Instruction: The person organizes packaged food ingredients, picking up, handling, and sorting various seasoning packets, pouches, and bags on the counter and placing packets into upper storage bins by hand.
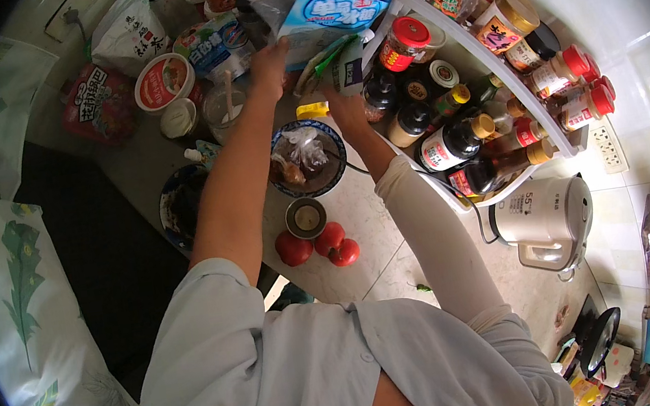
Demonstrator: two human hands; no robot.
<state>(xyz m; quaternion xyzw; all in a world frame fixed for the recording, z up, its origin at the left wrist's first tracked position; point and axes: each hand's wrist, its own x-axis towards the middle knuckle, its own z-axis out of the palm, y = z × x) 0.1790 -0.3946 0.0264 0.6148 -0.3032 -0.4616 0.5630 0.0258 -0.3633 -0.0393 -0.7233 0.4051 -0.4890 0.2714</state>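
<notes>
My left hand (272, 71) reaches to the back of the counter and grips the lower left corner of a blue-and-white plastic food bag (330, 11). My right hand (347, 104) is beside it, closed around the lower end of a green-and-grey pouch (344, 71) with a white cap; its fingertips are partly hidden. Below my hands, between the forearms, stands a blue-rimmed bowl (323, 186) holding a knotted clear plastic bag (304, 147) and brownish pieces. A small yellow packet (311, 110) lies just behind the bowl.
Several tomatoes (294, 248) and a small round metal-rimmed container (306, 218) sit nearer me. On the right, a white two-tier rack (488, 40) is crowded with sauce bottles and spice jars. A kettle-like appliance (540, 224) stands beyond it. Tubs (164, 81) and a glass jar (220, 109) stand left.
</notes>
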